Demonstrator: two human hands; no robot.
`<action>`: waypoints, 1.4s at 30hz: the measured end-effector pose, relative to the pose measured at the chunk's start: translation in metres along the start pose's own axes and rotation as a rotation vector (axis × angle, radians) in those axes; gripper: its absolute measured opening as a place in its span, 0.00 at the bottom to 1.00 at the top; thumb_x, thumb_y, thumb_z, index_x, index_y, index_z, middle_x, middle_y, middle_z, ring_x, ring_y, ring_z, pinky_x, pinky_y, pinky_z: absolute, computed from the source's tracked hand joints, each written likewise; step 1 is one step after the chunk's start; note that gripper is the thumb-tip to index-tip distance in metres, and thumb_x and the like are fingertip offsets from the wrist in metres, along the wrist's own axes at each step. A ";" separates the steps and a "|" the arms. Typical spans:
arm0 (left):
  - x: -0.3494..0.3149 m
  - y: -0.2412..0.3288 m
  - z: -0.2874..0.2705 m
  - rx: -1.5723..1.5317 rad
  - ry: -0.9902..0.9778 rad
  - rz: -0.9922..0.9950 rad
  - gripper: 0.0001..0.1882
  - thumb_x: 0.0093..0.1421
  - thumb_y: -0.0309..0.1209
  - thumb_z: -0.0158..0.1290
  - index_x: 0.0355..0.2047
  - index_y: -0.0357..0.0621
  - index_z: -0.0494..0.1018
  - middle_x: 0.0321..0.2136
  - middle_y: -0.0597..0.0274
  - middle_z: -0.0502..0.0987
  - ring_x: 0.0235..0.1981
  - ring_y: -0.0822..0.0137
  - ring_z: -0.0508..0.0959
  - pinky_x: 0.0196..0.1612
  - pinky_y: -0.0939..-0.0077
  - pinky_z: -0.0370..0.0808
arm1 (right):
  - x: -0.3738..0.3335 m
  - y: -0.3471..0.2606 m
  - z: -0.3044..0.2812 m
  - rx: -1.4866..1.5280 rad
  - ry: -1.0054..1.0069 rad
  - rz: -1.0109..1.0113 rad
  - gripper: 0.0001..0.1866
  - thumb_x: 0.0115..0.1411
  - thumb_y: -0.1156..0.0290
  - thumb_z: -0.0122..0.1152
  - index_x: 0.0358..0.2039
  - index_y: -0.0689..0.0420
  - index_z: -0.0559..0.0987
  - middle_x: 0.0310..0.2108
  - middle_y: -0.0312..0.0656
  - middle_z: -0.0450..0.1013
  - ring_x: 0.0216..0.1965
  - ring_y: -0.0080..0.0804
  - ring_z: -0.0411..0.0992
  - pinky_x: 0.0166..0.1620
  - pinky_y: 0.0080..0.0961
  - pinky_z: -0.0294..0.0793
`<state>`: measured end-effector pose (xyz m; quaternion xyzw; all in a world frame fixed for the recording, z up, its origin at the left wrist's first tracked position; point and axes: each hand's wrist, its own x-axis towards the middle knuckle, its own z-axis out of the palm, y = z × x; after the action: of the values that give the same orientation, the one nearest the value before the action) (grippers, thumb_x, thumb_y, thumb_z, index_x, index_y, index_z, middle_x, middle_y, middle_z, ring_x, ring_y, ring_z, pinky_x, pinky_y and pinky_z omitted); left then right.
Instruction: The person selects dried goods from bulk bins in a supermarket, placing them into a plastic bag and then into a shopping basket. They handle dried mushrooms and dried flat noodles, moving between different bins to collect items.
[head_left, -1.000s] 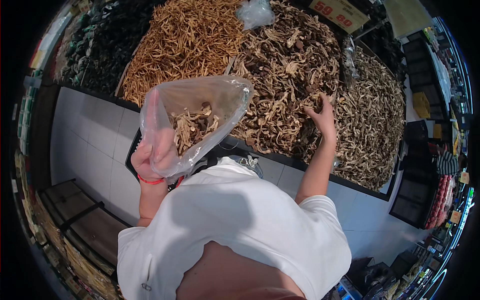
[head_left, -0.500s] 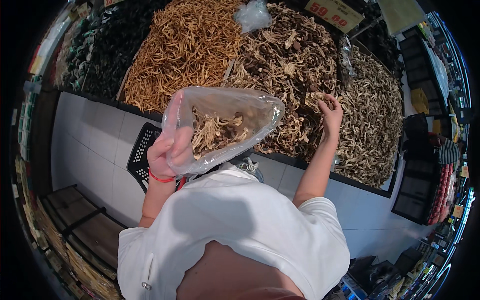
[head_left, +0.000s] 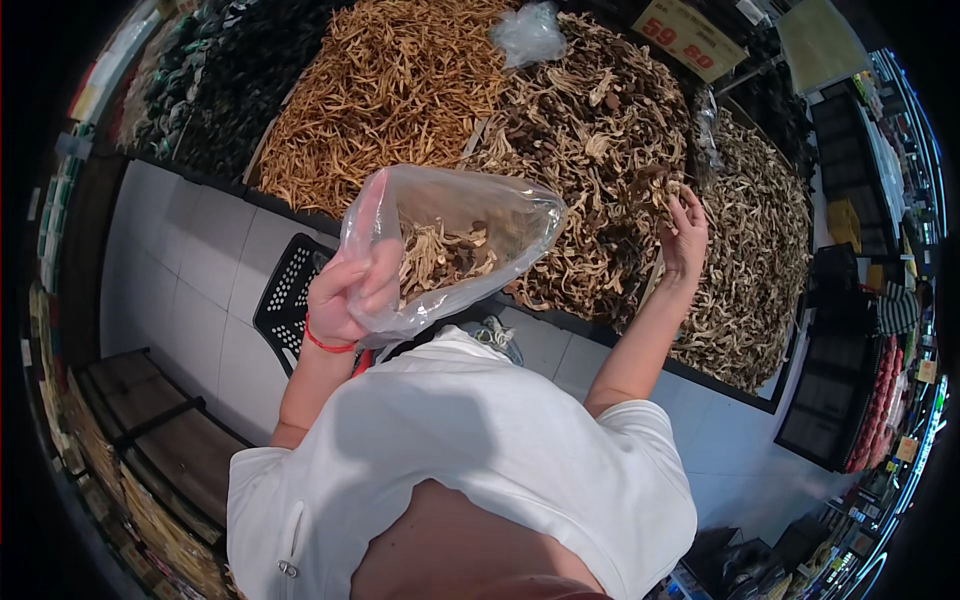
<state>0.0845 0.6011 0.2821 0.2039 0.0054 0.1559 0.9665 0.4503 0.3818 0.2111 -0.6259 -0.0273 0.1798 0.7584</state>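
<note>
My left hand [head_left: 338,300], a red cord around its wrist, grips the near left side of a clear plastic bag [head_left: 490,197]. The bag's mouth gapes toward me, and some dried mushrooms [head_left: 440,262] lie inside. To the right, my right hand [head_left: 684,245] is over the boundary between two heaps, its fingers pinched on a small clump of dried mushrooms [head_left: 660,190]. Just beyond and left of it spreads the heap of brown, stemmed dried mushrooms [head_left: 590,150]. A paler heap of thin dried strips [head_left: 745,250] lies under and right of that hand.
Orange-brown dried strips [head_left: 390,90] fill the bin at the back left, beside a dark dried heap [head_left: 225,110]. A crumpled clear bag [head_left: 528,35] rests at the back. A black perforated basket [head_left: 290,290] stands low, left of my left wrist. A price sign [head_left: 690,38] rises behind the mushrooms.
My right hand has moved slightly right, and the dried mushrooms at its fingertips now show more clearly. The bag stays in my left hand. The whole view has shifted a little.
</note>
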 end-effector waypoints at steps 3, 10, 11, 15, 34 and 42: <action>-0.001 0.000 -0.002 0.001 0.006 -0.004 0.41 0.58 0.26 0.44 0.67 0.61 0.36 0.21 0.66 0.60 0.16 0.76 0.61 0.19 0.86 0.61 | 0.006 0.007 0.004 -0.032 -0.049 0.014 0.21 0.54 0.77 0.63 0.49 0.56 0.72 0.38 0.32 0.73 0.39 0.18 0.71 0.29 0.17 0.66; -0.004 0.002 -0.002 0.018 0.008 0.026 0.40 0.59 0.25 0.43 0.67 0.60 0.37 0.20 0.65 0.60 0.16 0.77 0.60 0.20 0.87 0.60 | 0.011 0.002 0.015 0.155 -0.081 -0.015 0.20 0.55 0.76 0.62 0.49 0.55 0.72 0.42 0.32 0.70 0.37 0.21 0.69 0.37 0.24 0.68; -0.003 0.003 0.000 0.020 0.006 0.037 0.40 0.59 0.25 0.43 0.67 0.59 0.37 0.20 0.64 0.60 0.16 0.77 0.59 0.20 0.88 0.60 | 0.011 -0.002 0.010 0.195 -0.206 -0.035 0.21 0.55 0.76 0.62 0.50 0.55 0.71 0.44 0.35 0.70 0.39 0.23 0.70 0.38 0.25 0.72; -0.006 0.003 -0.002 0.062 0.033 0.054 0.40 0.58 0.24 0.43 0.67 0.58 0.37 0.21 0.64 0.61 0.17 0.77 0.60 0.21 0.87 0.60 | -0.056 -0.025 0.069 0.433 -0.477 0.002 0.27 0.50 0.74 0.66 0.51 0.58 0.68 0.46 0.41 0.70 0.45 0.30 0.71 0.47 0.28 0.74; -0.038 0.016 -0.015 0.202 0.106 0.176 0.42 0.57 0.23 0.46 0.67 0.57 0.37 0.23 0.65 0.62 0.18 0.79 0.59 0.20 0.87 0.59 | -0.140 0.001 0.175 -0.500 -1.317 -0.179 0.13 0.58 0.75 0.55 0.44 0.62 0.77 0.45 0.46 0.73 0.45 0.31 0.71 0.48 0.24 0.69; -0.054 0.022 -0.017 0.227 0.174 0.232 0.40 0.58 0.26 0.45 0.67 0.61 0.39 0.21 0.65 0.60 0.16 0.78 0.57 0.19 0.87 0.57 | -0.024 0.008 0.109 -0.595 0.004 -0.554 0.14 0.55 0.74 0.59 0.44 0.60 0.75 0.36 0.38 0.72 0.31 0.20 0.69 0.35 0.18 0.69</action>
<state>0.0253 0.6105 0.2721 0.2967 0.0828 0.2819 0.9087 0.3969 0.4775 0.2317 -0.7874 -0.2442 -0.0484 0.5639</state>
